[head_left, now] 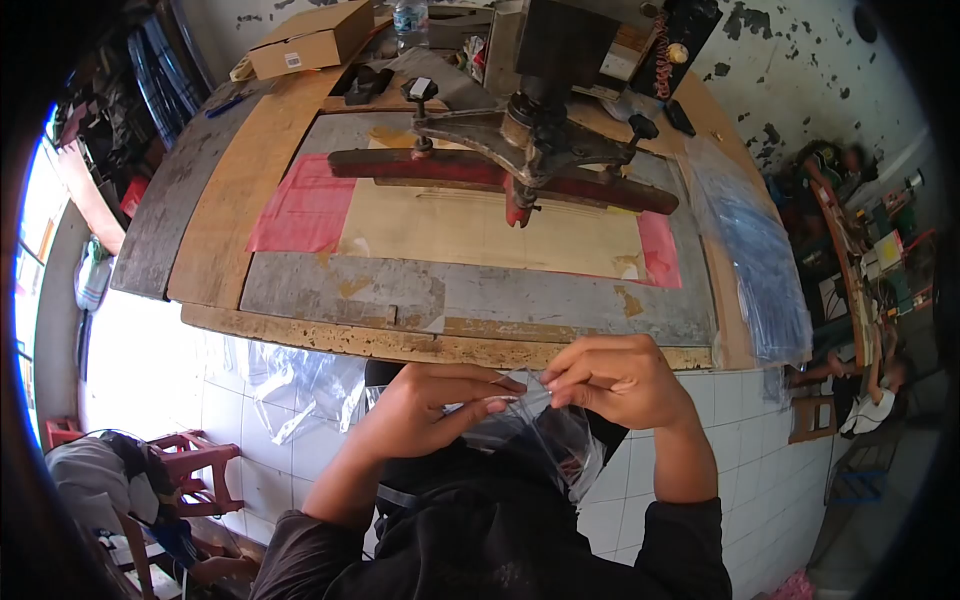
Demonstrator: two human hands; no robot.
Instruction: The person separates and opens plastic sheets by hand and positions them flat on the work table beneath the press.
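Note:
Between my two hands, just in front of the table's front edge, hangs a clear plastic sheet or bag (pixel 560 440); its exact kind I cannot make out. My left hand (pixel 432 405) pinches its upper edge with thumb and fingers. Close beside it, my right hand (pixel 615 380) pinches the same plastic near the top. The lower part drapes over my lap. Beyond my hands stands a press with a red-edged bar (pixel 430 168) over a cream sheet (pixel 480 235), which has pink pieces (pixel 300 205) at its ends.
A stack of clear plastic (pixel 755 270) lies at the table's right side. More plastic (pixel 310 385) hangs below the front edge at left. A cardboard box (pixel 312 40) and a water bottle (pixel 411 24) stand at the back. Other people sit at far right and lower left.

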